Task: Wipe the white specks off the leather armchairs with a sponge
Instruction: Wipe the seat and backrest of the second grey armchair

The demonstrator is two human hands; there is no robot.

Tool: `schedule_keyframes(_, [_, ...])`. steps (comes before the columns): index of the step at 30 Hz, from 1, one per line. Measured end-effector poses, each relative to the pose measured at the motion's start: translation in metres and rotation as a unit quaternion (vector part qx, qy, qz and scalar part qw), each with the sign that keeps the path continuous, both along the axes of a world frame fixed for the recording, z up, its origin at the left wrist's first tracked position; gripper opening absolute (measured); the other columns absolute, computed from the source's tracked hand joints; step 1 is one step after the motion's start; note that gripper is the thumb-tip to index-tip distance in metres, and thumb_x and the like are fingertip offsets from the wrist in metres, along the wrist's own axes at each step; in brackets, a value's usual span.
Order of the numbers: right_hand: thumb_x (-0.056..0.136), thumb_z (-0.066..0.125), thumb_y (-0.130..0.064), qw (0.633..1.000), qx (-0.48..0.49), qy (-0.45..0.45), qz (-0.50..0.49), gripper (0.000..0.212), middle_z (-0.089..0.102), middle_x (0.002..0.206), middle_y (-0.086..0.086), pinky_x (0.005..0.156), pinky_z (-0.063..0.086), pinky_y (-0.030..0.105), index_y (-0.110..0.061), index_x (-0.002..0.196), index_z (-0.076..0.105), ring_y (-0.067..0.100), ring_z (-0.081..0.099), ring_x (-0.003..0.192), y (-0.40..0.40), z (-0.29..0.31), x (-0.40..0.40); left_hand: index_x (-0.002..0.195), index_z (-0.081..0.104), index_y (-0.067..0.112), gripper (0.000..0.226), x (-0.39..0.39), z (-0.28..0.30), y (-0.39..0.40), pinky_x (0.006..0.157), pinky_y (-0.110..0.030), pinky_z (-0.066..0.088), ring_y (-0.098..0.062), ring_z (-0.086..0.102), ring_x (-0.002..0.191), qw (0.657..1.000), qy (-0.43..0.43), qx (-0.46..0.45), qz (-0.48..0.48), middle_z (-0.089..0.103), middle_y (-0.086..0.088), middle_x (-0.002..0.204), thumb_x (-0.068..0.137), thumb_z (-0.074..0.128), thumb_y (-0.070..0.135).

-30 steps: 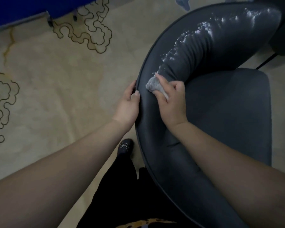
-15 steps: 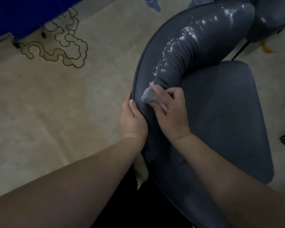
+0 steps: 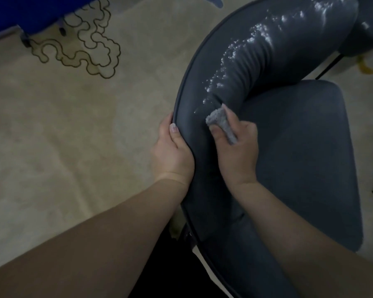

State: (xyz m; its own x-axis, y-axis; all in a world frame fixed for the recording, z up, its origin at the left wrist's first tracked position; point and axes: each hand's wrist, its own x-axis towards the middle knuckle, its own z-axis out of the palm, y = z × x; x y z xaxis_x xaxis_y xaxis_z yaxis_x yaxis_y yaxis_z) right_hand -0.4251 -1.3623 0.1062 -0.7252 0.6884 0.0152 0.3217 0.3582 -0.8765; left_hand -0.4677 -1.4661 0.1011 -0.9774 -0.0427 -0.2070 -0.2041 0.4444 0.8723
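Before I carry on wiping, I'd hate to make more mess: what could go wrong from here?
1. The white specks run far up the backrest, beyond the small sponge; it may load up and smear them rather than lift them.
2. Loosened specks could drop onto the seat below.
3. The left hand grips the chair's edge beside the right hand; a long stroke could tip the chair.

Sponge (image 3: pixel 221 125) half hidden under right-hand fingers (image 3: pixel 243 127); armchair (image 3: pixel 299 147) cropped.
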Motion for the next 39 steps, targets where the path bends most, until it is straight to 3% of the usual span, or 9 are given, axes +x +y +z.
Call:
schedule_keyframes(5, [0.089,0.056,-0.035,0.985,0.121,0.045,0.111,0.04,0.041,0.099,0.003,0.09,0.046,0.027,-0.028,0.128,0.059,0.022,0.052,0.09,-0.014,0.005,0.005,0.131,0.051,0.029,0.038,-0.002,0.001,0.001,0.06,0.0,0.032,-0.001,0.048,0.067,0.999,0.008,-0.038,-0.009,0.053,0.018,0.086,0.101,0.028,0.033])
schedule_keyframes(9, [0.087,0.065,-0.024,0.988,0.124,0.028,0.083,0.041,0.039,0.1,0.004,0.092,0.044,0.025,-0.023,0.128,0.061,0.023,0.051,0.091,0.0,0.0,0.001,0.13,0.053,0.027,0.037,0.0,0.001,-0.001,0.062,0.006,0.03,0.028,0.046,0.074,1.0,0.002,-0.031,-0.001,0.049,0.027,0.079,0.102,0.029,0.031])
schedule_keyframes(11, [0.085,0.067,-0.019,0.99,0.112,0.035,0.083,0.044,0.039,0.101,0.005,0.092,0.043,0.022,-0.024,0.129,0.059,0.022,0.05,0.091,-0.005,0.0,0.016,0.13,0.053,0.026,0.037,0.0,0.001,-0.001,0.063,0.007,0.03,0.031,0.044,0.076,1.0,-0.004,-0.019,0.002,0.05,0.028,0.082,0.103,0.029,0.029])
schedule_keyframes(18, [0.082,0.069,-0.023,0.971,0.179,0.032,0.155,0.039,0.037,0.098,0.002,0.09,0.046,0.038,-0.028,0.121,0.066,0.027,0.05,0.092,0.007,0.012,-0.026,0.129,0.054,0.026,0.035,-0.001,0.005,-0.001,0.066,0.007,0.03,0.006,0.05,0.075,1.0,-0.007,-0.021,0.003,0.057,0.014,0.096,0.103,0.031,0.028])
schedule_keyframes(21, [0.085,0.066,-0.023,0.978,0.143,0.048,0.143,0.04,0.037,0.099,0.001,0.091,0.046,0.03,-0.03,0.124,0.063,0.024,0.05,0.092,0.002,0.006,-0.014,0.132,0.052,0.025,0.037,-0.001,0.003,-0.001,0.067,0.004,0.032,-0.002,0.051,0.084,1.0,-0.011,-0.023,0.0,0.058,0.011,0.099,0.103,0.03,0.028])
schedule_keyframes(25, [0.085,0.063,-0.028,0.98,0.113,0.072,0.147,0.045,0.038,0.099,0.0,0.087,0.047,0.027,-0.035,0.129,0.056,0.021,0.049,0.088,-0.015,-0.001,0.021,0.131,0.051,0.028,0.036,-0.002,0.004,0.0,0.061,0.001,0.033,0.001,0.05,0.074,0.999,-0.019,-0.031,-0.002,0.055,0.013,0.094,0.103,0.03,0.031])
schedule_keyframes(30, [0.084,0.067,-0.031,0.991,0.101,0.032,0.079,0.04,0.036,0.097,-0.002,0.093,0.044,0.028,-0.031,0.124,0.063,0.024,0.05,0.092,0.014,0.001,-0.046,0.133,0.049,0.032,0.041,0.0,0.006,0.0,0.071,-0.015,0.034,-0.008,0.05,0.082,0.999,-0.01,-0.05,-0.007,0.055,0.011,0.094,0.099,0.026,0.037])
schedule_keyframes(35, [0.084,0.065,-0.028,0.995,0.075,0.027,0.06,0.043,0.036,0.098,-0.003,0.09,0.039,0.012,-0.033,0.127,0.061,0.017,0.05,0.089,0.003,-0.001,-0.024,0.134,0.049,0.029,0.051,0.001,0.006,0.002,0.073,-0.02,0.039,-0.011,0.054,0.081,0.999,0.0,-0.039,-0.005,0.058,0.009,0.092,0.093,0.022,0.042])
schedule_keyframes(39, [0.083,0.066,-0.03,0.994,0.076,0.024,0.079,0.041,0.037,0.098,-0.004,0.094,0.044,0.029,-0.035,0.124,0.062,0.023,0.05,0.093,-0.001,0.004,-0.02,0.134,0.05,0.028,0.052,-0.001,0.007,0.004,0.07,-0.022,0.038,-0.013,0.053,0.079,0.999,0.006,-0.052,-0.003,0.06,0.005,0.092,0.092,0.022,0.041])
